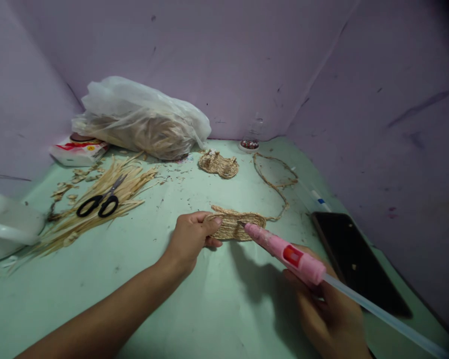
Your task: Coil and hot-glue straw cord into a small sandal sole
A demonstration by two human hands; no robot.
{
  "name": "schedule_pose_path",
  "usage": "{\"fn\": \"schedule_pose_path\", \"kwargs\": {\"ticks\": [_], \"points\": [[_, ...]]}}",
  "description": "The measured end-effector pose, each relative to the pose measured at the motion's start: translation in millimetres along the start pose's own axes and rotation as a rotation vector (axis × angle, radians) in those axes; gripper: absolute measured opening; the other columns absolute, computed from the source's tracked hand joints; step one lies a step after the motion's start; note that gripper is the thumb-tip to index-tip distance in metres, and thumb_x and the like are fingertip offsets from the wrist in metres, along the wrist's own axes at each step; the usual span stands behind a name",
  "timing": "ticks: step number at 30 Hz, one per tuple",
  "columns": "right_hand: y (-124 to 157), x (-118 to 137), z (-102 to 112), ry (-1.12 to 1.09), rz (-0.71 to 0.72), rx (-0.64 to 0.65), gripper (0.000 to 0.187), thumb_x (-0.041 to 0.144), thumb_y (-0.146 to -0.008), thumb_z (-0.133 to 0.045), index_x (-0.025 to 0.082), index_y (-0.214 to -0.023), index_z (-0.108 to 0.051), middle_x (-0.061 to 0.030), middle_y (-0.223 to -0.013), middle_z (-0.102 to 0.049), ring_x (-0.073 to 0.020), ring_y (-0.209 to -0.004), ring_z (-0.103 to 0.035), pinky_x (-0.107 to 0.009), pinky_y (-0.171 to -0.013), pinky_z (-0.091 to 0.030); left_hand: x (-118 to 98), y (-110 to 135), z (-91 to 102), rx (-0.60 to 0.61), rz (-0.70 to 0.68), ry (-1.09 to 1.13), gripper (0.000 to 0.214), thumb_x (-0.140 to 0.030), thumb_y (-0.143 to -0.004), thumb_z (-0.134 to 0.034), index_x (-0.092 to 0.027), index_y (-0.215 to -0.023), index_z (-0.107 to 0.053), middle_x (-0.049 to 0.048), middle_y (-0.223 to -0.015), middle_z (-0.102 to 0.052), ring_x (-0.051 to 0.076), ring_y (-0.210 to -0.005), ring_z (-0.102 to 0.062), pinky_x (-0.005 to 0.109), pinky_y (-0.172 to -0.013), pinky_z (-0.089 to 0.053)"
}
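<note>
My left hand (pixel 189 239) pinches the left end of a flat oval piece of coiled straw braid (pixel 232 228), thumb on top and fingers beneath. In my right hand (pixel 329 304) is a pink glue gun (pixel 284 249), its handle wrapped by my fingers. A long clear glue stick (pixel 381 309) sticks out of its back. The gun's nozzle points at the upper face of the braid; whether it touches I cannot tell. From the braid's right end a loose length of braided cord (pixel 273 184) runs back over the table in a loop.
A finished-looking braided piece (pixel 219 165) lies farther back. Black-handled scissors (pixel 105 199) rest on loose straw strips (pixel 86 224). Around them are a plastic bag (pixel 145 119), a box (pixel 78 152), a white container (pixel 7 227), a small dish of beads (pixel 249 145) and a dark tablet-like slab (pixel 359 262).
</note>
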State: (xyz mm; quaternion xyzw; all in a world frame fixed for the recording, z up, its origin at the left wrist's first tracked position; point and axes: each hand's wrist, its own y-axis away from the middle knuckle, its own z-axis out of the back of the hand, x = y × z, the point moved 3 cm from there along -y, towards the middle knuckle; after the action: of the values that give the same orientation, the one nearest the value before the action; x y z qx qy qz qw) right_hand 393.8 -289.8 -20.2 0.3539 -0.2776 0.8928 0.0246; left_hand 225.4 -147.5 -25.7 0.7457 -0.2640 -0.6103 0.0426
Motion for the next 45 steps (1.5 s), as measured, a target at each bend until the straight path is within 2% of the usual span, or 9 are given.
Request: {"fn": "schedule_pose_path", "kwargs": {"ticks": [9, 17, 22, 26, 32, 45], "points": [[0.3, -0.2, -0.6, 0.019, 0.017, -0.015, 0.029, 0.022, -0.086, -0.050, 0.028, -0.113, -0.058, -0.0043, -0.092, -0.067, -0.0176, -0.065, -0.063, -0.024, -0.050, -0.051, 0.6, 0.3, 0.6, -0.005, -0.001, -0.001, 0.021, -0.029, -0.058, -0.075, -0.011, -0.066, -0.068, 0.0042, -0.065, -0.063, 0.010, -0.054, -0.054, 0.024, -0.050, -0.049], [2.2, -1.3, -2.4, 0.053, 0.057, -0.006, 0.032, 0.019, -0.085, -0.051, 0.025, -0.115, -0.057, -0.0051, -0.097, -0.068, -0.0186, -0.074, -0.067, -0.024, -0.056, -0.053, 0.6, 0.4, 0.4, -0.002, -0.003, -0.003, 0.021, -0.028, -0.058, -0.074, -0.011, -0.066, -0.068, 0.0038, -0.064, -0.063, 0.010, -0.053, -0.054, 0.024, -0.049, -0.049], [2.7, 0.0, -2.4, 0.042, 0.062, 0.012, 0.031, 0.017, -0.085, -0.050, 0.023, -0.115, -0.056, -0.0047, -0.094, -0.068, -0.0155, -0.068, -0.065, -0.021, -0.050, -0.050, 0.6, 0.1, -0.1, 0.001, -0.009, -0.008, 0.021, -0.028, -0.059, -0.074, -0.010, -0.067, -0.068, 0.0048, -0.065, -0.064, 0.011, -0.055, -0.055, 0.023, -0.048, -0.049], [1.3, 0.5, -3.2, 0.045, 0.066, 0.020, 0.032, 0.015, -0.084, -0.049, 0.021, -0.115, -0.056, -0.0055, -0.095, -0.069, -0.0169, -0.073, -0.067, -0.024, -0.058, -0.053, 0.9, 0.9, -0.7, -0.008, -0.029, -0.009, 0.022, -0.029, -0.060, -0.073, -0.010, -0.068, -0.066, 0.0047, -0.066, -0.064, 0.011, -0.056, -0.056, 0.023, -0.049, -0.050], [-3.4, 4.3, -4.5, 0.014, 0.112, 0.043, 0.034, 0.013, -0.085, -0.048, 0.022, -0.117, -0.055, -0.0065, -0.096, -0.069, -0.0171, -0.073, -0.067, -0.024, -0.058, -0.053, 2.3, 1.5, 0.3, -0.033, -0.064, -0.018, 0.022, -0.031, -0.061, -0.071, -0.014, -0.067, -0.059, 0.0013, -0.063, -0.061, 0.011, -0.054, -0.055, 0.024, -0.047, -0.051], [-3.0, 4.4, -4.4, 0.024, 0.110, 0.063, 0.033, 0.014, -0.085, -0.048, 0.023, -0.117, -0.053, -0.0063, -0.095, -0.068, -0.0166, -0.071, -0.065, -0.024, -0.058, -0.051, 1.9, 1.1, -1.2, -0.025, -0.078, -0.017, 0.022, -0.030, -0.059, -0.073, -0.014, -0.064, -0.058, -0.0005, -0.060, -0.058, 0.010, -0.054, -0.052, 0.022, -0.047, -0.051]]}}
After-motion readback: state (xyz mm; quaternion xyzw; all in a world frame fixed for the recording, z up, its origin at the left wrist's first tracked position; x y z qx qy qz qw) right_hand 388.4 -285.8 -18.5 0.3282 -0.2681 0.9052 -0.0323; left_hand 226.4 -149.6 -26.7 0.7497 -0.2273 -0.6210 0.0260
